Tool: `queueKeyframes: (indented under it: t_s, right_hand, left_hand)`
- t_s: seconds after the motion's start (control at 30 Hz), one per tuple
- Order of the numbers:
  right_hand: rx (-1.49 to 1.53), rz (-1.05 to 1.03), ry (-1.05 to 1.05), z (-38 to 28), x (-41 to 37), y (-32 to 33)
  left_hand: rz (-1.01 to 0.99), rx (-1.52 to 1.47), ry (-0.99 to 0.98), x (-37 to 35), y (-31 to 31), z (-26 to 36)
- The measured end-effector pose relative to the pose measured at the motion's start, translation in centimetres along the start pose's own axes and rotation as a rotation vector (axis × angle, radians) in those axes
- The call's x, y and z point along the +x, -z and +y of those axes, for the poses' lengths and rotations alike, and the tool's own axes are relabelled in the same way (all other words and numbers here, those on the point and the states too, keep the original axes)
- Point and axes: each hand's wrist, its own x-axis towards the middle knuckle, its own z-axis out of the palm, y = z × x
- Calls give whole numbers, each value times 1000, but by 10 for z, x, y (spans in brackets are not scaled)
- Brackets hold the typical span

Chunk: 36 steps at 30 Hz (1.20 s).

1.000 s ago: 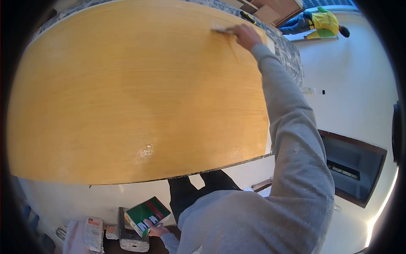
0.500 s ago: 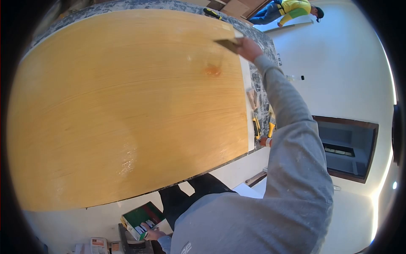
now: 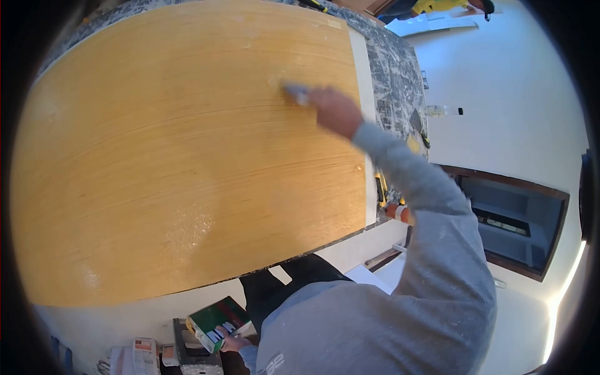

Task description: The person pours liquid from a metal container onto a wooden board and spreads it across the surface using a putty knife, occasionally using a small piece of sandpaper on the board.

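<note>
My right hand [image 3: 337, 112] is closed on a flat scraper-like tool [image 3: 294, 92], blurred by motion, over the upper right part of a large yellow wood-grain panel [image 3: 187, 137]. Wet, shiny patches show on the panel's surface. Low in the view, my left hand [image 3: 235, 343] grips a green and white box-shaped container [image 3: 219, 319] by its side, below the panel's near edge. The tool's exact edge and its contact with the panel cannot be made out.
A mottled worktable [image 3: 397, 81] carries the panel; yellow-handled tools [image 3: 381, 189] and an orange item [image 3: 398, 212] lie at its right. A clear bottle [image 3: 439, 111] is beyond. Another person [image 3: 431, 6] is at the top right. Bags [image 3: 144, 356] stand at the lower left.
My right hand has moved left and down over the panel with the tool. The orange patch under its path is no longer seen. The other person has shifted toward the top edge.
</note>
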Motion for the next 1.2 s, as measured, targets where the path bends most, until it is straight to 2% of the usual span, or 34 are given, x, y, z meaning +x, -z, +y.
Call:
queueKeyframes:
  t_s: [0.07,0.17,0.27,0.37,0.47,0.5,0.57,0.63,0.73,0.83,0.93,1.03,1.07,1.13,1.2]
  right_hand:
    - [-10,-131,171,-50,-46,30]
    - [221,55,90,-43,-67,70]
    - [279,104,-426,-30,-72,115]
    - [601,46,-638,-21,-108,93]
    - [631,67,-800,-40,-134,61]
    - [673,62,-903,-63,-127,75]
    - [1018,145,-988,-78,-121,57]
    - [1297,208,-1016,-90,-108,48]
    - [1419,273,-930,-105,-71,47]
    - [1525,339,-922,-71,-33,33]
    - [1550,405,-984,-51,15,56]
    - [1481,453,-1082,-4,51,48]
    - [1447,464,-1097,12,63,49]
    - [1353,427,-1100,50,90,46]
    - [1239,337,-1079,97,123,39]
  left_hand:
    - [-34,23,2,-11,2,18]
    - [-98,50,4,-28,-2,45]
    - [-83,75,-2,-24,-6,44]
    - [-91,0,-62,0,-8,21]
    - [-18,61,-50,-24,-13,53]
    - [-37,39,-82,-20,-14,51]
    - [-83,-8,-142,-7,-13,49]
    - [-39,85,-90,5,-13,48]
    - [-18,56,-102,6,-20,42]
    - [-46,12,-158,-22,-19,64]
    - [-120,-36,-178,8,-16,39]
    - [-136,-58,-180,12,-16,33]
    - [-151,-61,-176,8,-16,39]
    - [-79,46,-116,-49,-21,95]
    - [-9,81,-123,-58,-35,98]
